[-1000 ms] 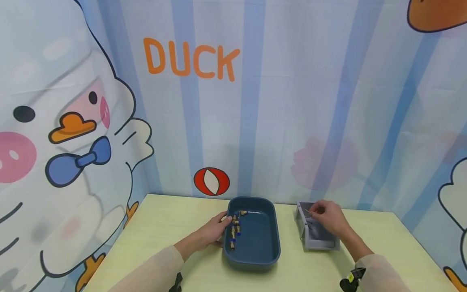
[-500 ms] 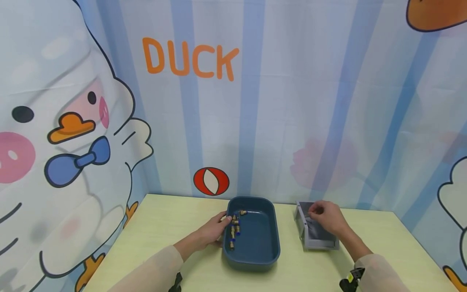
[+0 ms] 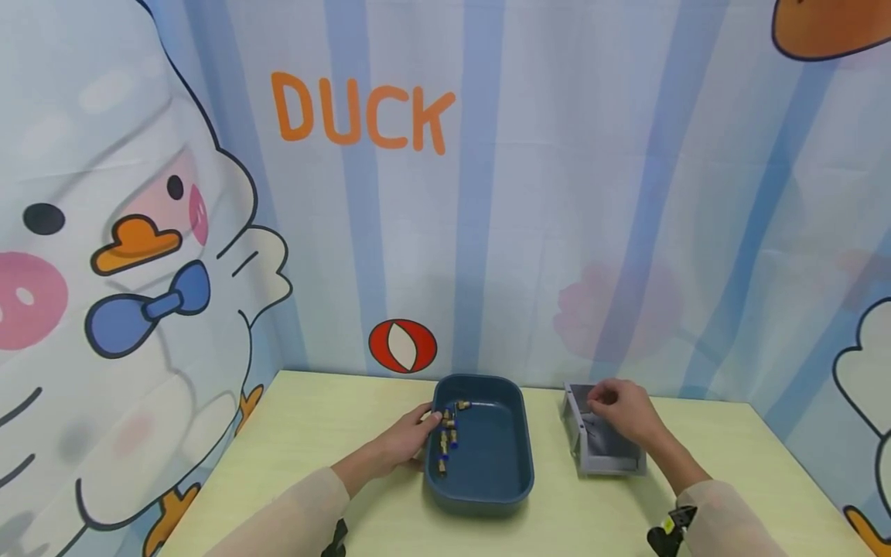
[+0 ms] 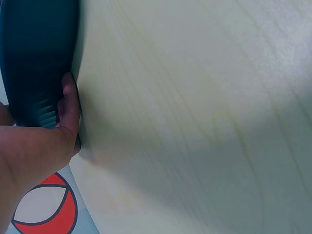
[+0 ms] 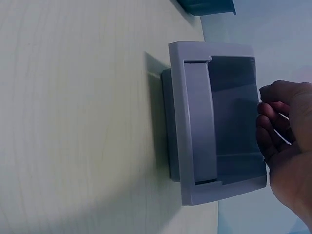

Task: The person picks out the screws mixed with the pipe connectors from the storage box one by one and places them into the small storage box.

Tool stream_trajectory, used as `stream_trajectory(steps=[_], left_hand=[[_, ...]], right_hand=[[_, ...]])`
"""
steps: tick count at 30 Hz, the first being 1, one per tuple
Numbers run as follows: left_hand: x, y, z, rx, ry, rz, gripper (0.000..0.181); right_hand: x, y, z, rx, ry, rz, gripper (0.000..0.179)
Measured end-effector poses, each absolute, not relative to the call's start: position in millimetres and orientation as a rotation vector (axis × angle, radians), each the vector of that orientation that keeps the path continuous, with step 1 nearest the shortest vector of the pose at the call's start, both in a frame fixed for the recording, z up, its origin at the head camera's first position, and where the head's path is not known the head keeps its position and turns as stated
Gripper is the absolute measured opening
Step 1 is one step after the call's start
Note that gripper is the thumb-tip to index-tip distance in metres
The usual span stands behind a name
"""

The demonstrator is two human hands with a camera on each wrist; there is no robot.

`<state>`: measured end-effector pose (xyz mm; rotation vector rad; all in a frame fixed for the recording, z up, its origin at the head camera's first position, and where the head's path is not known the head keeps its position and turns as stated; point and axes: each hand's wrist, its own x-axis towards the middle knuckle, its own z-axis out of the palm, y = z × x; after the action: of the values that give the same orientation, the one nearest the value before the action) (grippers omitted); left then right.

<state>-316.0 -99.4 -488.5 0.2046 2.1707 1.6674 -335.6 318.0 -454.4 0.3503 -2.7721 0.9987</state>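
Observation:
My left hand (image 3: 406, 439) grips the left rim of a dark blue tray (image 3: 496, 489), thumb over the edge and fingers outside it; the left wrist view shows this hand (image 4: 69, 109) at the tray's side (image 4: 41, 44). Several brass fittings with blue collars (image 3: 444, 442) lie along the tray's left side. Over a grey open-front bin (image 3: 612, 466) hovers my right hand (image 3: 629, 414), its fingers bent towards the thumb. In the right wrist view the hand (image 5: 287, 126) is by the bin's far edge (image 5: 200, 122); whether anything small sits between the fingertips is unclear.
Small thin dark pieces (image 3: 590, 424) show inside the grey bin, too small to identify. Both containers stand on a pale wooden table (image 3: 557, 514). A patterned cloth backdrop (image 3: 529, 232) rises directly behind the table and to its sides.
A thin light-coloured piece showed at my right fingertips one second ago; it is no longer visible there. The right hand has barely shifted. My left hand and the tray stay put.

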Motion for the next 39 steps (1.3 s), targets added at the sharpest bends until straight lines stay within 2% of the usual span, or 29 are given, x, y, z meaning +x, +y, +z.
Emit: stream_trajectory(steps=[33, 39], left_hand=[[-312, -96, -479, 0.131, 2.136, 1.676, 0.062], [-316, -96, -471, 0.12, 2.141, 1.667, 0.056]], right_hand=[[-343, 239, -432, 0.549, -2.713, 1.067, 0.006], [-344, 223, -426, 0.579, -2.715, 1.101, 0.005]])
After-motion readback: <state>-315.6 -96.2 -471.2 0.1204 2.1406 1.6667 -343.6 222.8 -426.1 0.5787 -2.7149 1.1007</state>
